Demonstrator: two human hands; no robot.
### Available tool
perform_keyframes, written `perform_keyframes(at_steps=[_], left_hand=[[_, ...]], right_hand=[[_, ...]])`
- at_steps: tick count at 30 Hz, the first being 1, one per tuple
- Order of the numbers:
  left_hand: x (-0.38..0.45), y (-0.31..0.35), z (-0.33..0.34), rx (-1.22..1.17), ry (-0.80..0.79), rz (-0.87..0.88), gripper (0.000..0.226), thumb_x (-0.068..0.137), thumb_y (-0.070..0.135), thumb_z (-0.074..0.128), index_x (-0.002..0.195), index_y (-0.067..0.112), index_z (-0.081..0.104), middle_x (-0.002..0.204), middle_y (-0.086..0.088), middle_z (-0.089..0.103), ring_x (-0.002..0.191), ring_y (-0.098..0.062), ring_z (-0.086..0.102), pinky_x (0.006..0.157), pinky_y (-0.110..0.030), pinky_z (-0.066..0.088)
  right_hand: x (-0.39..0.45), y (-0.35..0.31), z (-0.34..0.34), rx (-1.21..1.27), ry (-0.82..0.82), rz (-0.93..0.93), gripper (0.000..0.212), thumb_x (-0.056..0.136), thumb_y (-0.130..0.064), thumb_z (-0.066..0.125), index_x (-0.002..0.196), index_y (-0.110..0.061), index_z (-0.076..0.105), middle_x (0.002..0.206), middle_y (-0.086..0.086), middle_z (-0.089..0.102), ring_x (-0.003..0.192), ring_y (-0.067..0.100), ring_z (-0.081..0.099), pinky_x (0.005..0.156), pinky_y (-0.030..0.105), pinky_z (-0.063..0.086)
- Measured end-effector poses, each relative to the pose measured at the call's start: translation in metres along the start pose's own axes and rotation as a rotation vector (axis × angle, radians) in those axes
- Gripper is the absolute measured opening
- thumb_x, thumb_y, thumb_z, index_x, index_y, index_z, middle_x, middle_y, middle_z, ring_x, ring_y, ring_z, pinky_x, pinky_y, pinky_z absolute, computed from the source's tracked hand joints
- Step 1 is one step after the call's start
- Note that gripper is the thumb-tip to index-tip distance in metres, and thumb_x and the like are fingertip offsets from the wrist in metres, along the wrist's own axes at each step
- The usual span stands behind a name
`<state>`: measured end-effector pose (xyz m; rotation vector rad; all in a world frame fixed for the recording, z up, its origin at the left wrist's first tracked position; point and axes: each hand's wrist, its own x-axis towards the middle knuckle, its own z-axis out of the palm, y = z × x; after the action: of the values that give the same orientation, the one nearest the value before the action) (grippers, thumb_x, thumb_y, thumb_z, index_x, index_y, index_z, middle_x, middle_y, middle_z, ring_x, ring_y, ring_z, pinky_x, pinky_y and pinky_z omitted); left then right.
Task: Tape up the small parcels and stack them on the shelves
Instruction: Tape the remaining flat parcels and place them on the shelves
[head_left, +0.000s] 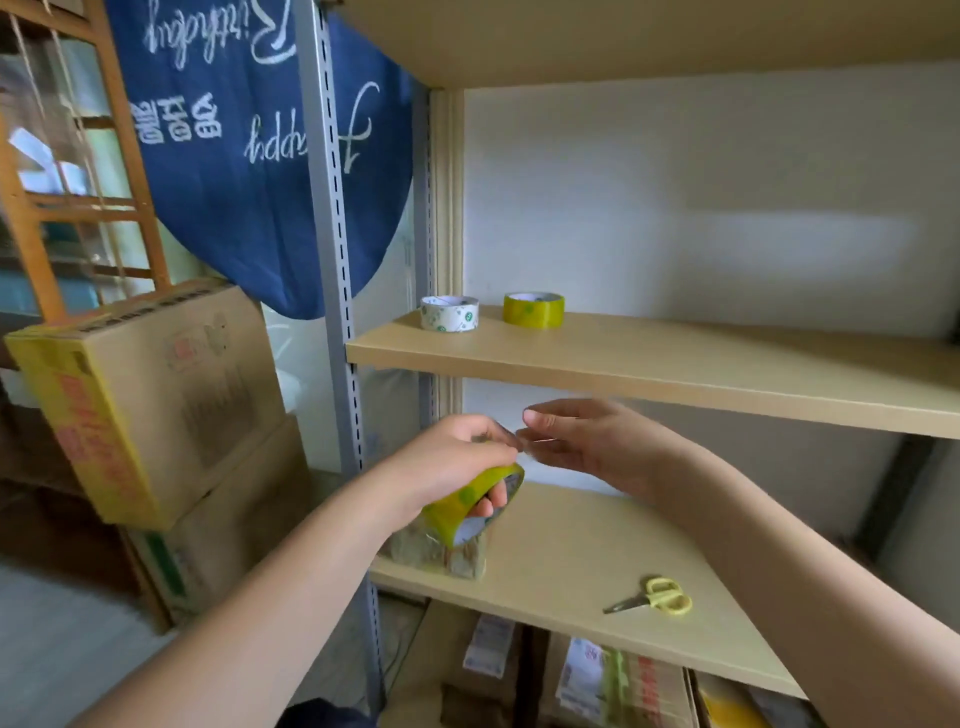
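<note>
Small parcel (439, 556): brownish, wrapped in glossy clear film, stands at the near left corner of the lower shelf (571, 561). Prob. light and a bit slippery; the wrap looks soft, so best held by its side faces, not squeezed.

Directly above it, touching or nearly so, is a yellow tape roll (467, 504), stiff and light. The left hand (457, 462) grips the roll through its core, fingers curled round the band. The right hand (576, 441), just right of the left and clear of the parcel, appears to pinch the tape's free end; blurred, so not certain.

Yellow scissors (654, 597) lie near right on the same shelf. Upper shelf (675, 374), far: white tape roll (449, 313) beside a second yellow roll (533, 310).
</note>
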<state>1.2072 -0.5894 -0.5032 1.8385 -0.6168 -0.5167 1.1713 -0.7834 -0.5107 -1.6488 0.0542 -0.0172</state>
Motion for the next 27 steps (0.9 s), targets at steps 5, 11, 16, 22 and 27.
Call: perform_keyframes(at_steps=[5, 11, 16, 22, 27], left_hand=[[0.004, -0.035, 0.027, 0.077, -0.125, -0.013, 0.022, 0.099, 0.019, 0.058, 0.120, 0.012, 0.059, 0.064, -0.012, 0.066, 0.047, -0.019, 0.056, 0.047, -0.021, 0.047], [0.007, -0.075, 0.053, 0.123, -0.264, -0.052, 0.016, 0.101, 0.018, 0.056, 0.116, 0.015, 0.061, 0.067, -0.014, 0.066, 0.050, -0.021, 0.057, 0.050, -0.025, 0.052], [0.011, -0.103, 0.074, 0.084, -0.330, -0.167, 0.020, 0.102, 0.014, 0.051, 0.119, 0.013, 0.061, 0.068, -0.012, 0.066, 0.052, -0.021, 0.058, 0.051, -0.025, 0.051], [-0.004, -0.164, 0.104, 0.035, -0.543, -0.395, 0.036, 0.103, 0.011, 0.047, 0.138, 0.015, 0.048, 0.073, -0.013, 0.069, 0.061, -0.025, 0.065, 0.058, -0.031, 0.056], [-0.021, -0.237, 0.112, 0.457, -0.579, -0.378, 0.027, 0.104, 0.034, 0.049, 0.121, 0.017, 0.061, 0.064, -0.004, 0.065, 0.050, -0.014, 0.063, 0.053, -0.028, 0.053]], right_hand=[[-0.016, 0.040, -0.009, -0.049, -0.139, 0.240, 0.037, 0.076, -0.038, 0.073, 0.100, -0.011, 0.072, 0.086, 0.001, 0.061, 0.078, 0.011, 0.052, 0.078, 0.023, 0.045], [-0.031, 0.091, -0.026, 0.034, -0.167, 0.441, 0.009, 0.076, -0.019, 0.075, 0.084, -0.015, 0.073, 0.074, -0.002, 0.053, 0.065, 0.008, 0.045, 0.063, 0.019, 0.042], [-0.044, 0.137, -0.029, -0.122, 0.047, 0.378, 0.005, 0.085, -0.011, 0.075, 0.082, -0.014, 0.074, 0.075, -0.001, 0.068, 0.072, 0.009, 0.061, 0.064, 0.017, 0.050], [-0.082, 0.215, -0.011, -0.242, 0.178, 0.513, 0.010, 0.087, -0.004, 0.073, 0.076, -0.006, 0.073, 0.067, 0.004, 0.073, 0.053, 0.006, 0.063, 0.052, 0.016, 0.051], [-0.117, 0.271, -0.037, -0.304, 0.380, 0.667, 0.011, 0.084, -0.002, 0.073, 0.073, -0.002, 0.075, 0.078, 0.018, 0.075, 0.060, 0.019, 0.061, 0.063, 0.029, 0.055]])
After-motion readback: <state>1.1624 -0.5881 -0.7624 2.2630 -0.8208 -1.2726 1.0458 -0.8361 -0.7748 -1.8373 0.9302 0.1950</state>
